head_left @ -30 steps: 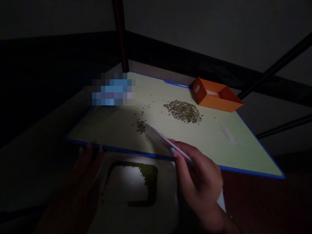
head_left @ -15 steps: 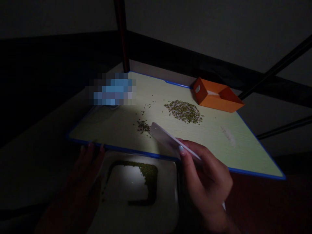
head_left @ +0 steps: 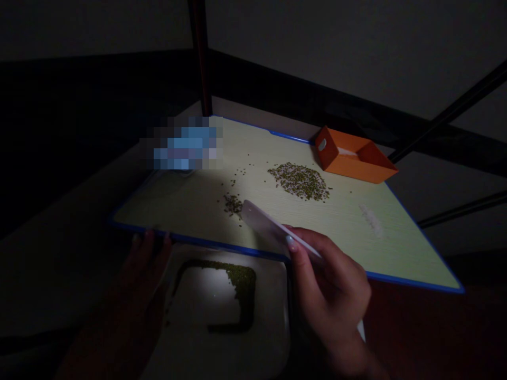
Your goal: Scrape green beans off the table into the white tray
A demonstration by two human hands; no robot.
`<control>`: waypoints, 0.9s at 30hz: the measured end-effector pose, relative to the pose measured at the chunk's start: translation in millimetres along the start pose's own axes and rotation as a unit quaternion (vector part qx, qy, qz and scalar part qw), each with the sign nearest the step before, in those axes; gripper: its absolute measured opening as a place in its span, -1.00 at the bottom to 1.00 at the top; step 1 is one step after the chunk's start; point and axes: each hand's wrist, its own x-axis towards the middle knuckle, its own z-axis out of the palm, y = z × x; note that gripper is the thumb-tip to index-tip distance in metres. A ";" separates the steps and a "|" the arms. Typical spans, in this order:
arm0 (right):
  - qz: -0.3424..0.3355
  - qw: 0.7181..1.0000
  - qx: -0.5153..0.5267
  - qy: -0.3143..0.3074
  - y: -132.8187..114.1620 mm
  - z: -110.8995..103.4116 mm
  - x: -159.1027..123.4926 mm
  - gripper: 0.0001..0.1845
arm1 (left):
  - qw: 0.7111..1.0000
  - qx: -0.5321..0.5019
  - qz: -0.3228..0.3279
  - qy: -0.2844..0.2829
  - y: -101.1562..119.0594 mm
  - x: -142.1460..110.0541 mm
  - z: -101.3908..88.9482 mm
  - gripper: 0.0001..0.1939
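My right hand [head_left: 332,285] is closed around a flat white plastic scraper [head_left: 263,221], the thumb on its near face. The scraper's far end touches the pale board [head_left: 190,211] beside a small cluster of green-brown grains [head_left: 233,205]. Farther back lies a larger pile of similar grains [head_left: 301,181]. In shadow at the board's near edge is my left hand [head_left: 144,269], fingers stretched out and apart, fingertips at the blue rim. Beside it, below the edge, sits a white tray [head_left: 277,316] with green grains [head_left: 245,285] along its inner sides.
An orange open box [head_left: 356,169] stands at the back right with something whitish inside. A small whitish heap [head_left: 371,220] lies near the right edge. At the back left is a blurred-out bluish item [head_left: 186,148]. Dark poles rise behind the board.
My right hand and the scraper have shifted slightly left, toward the small cluster of grains. My left hand and the tray stay nearly where they were.
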 end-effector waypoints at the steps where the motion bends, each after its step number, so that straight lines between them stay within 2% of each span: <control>1: 0.002 1.000 -0.003 0.005 0.9 0.9 -0.1 -0.76 | 1.000 0.002 0.000 0.001 0.4 0.4 0.2 -0.37; 5: 0.007 1.000 0.012 0.010 4.8 5.3 1.5 -0.77 | 1.000 0.010 0.005 0.008 1.1 2.0 1.7 -0.37; 19: 0.094 0.982 0.145 -0.079 5.6 -0.3 8.0 -0.83 | 1.000 0.016 0.018 0.010 -1.2 2.1 0.7 -0.37; 27: 0.073 0.971 0.192 -0.120 2.6 -5.4 9.7 -0.78 | 1.000 0.014 0.014 0.014 0.6 -0.4 -0.7 -0.38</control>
